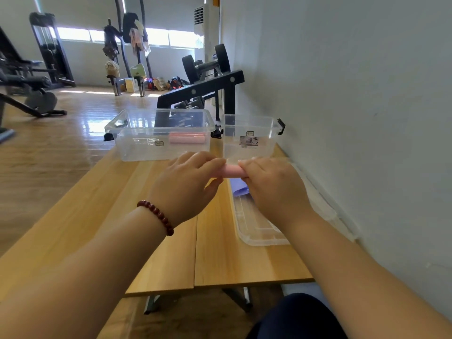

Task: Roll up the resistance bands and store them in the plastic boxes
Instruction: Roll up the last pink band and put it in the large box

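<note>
A rolled pink resistance band (231, 171) is held above the wooden table (137, 216), between both hands. My left hand (189, 182) grips its left end and my right hand (274, 184) grips its right end. Only the middle of the roll shows. A purple band (239, 188) lies flat beneath, partly hidden by my right hand. Two clear plastic boxes stand at the far table edge. The left box (161, 134) holds one rolled pink band (187, 138). The right box (249, 138) looks empty.
A clear box lid (259, 228) lies on the table along the white wall at the right. A dumbbell rack (208, 86) stands behind the boxes. Gym machines fill the far left of the room.
</note>
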The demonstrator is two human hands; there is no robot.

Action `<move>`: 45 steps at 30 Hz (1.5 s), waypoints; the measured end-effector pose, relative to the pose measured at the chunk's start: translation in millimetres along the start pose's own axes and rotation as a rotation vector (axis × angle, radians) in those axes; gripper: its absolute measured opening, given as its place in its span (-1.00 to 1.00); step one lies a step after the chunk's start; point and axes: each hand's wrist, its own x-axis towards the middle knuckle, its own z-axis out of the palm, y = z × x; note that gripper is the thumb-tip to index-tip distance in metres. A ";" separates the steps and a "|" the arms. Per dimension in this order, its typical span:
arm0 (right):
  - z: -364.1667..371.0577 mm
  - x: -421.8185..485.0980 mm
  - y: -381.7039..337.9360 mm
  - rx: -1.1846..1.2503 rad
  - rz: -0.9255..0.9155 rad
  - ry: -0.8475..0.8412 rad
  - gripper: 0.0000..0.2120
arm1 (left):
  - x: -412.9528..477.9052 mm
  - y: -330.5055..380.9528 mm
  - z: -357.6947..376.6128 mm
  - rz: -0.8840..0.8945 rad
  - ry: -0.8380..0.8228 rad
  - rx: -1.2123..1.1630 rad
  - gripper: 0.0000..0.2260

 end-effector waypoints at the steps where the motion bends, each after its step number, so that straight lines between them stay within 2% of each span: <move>1: 6.9 1.4 -3.6 -0.007 -0.010 0.025 -0.69 | -3.7 -4.7 3.4 -0.007 -0.013 0.024 -0.69; 3: 20.8 5.6 -10.5 -0.020 -0.046 0.061 -0.79 | -9.5 -15.9 9.9 -0.017 -0.016 0.055 -0.70; 6: 43.8 17.6 -17.5 -0.025 -0.083 0.064 -0.76 | -14.3 -37.6 18.0 -0.025 -0.002 0.085 -0.75; 17: 147.0 106.7 -28.6 -0.033 -0.139 0.015 -0.83 | 12.3 -155.6 58.1 -0.105 -0.045 0.160 -0.74; 20: 169.4 127.8 -26.1 -0.027 -0.118 -0.022 -0.72 | 26.2 -179.8 69.1 -0.113 -0.055 0.175 -0.72; 22: 180.9 138.2 -22.3 -0.025 -0.105 -0.034 -0.72 | 34.9 -194.4 73.2 -0.130 -0.067 0.176 -0.71; 27: 201.9 153.8 -6.5 -0.068 -0.109 -0.047 -0.78 | 51.8 -231.0 77.2 -0.203 -0.213 0.184 -0.56; 45: 176.6 246.8 -9.6 0.034 0.011 -0.286 -0.70 | 111.8 -286.4 30.2 -0.341 -0.614 0.053 -0.48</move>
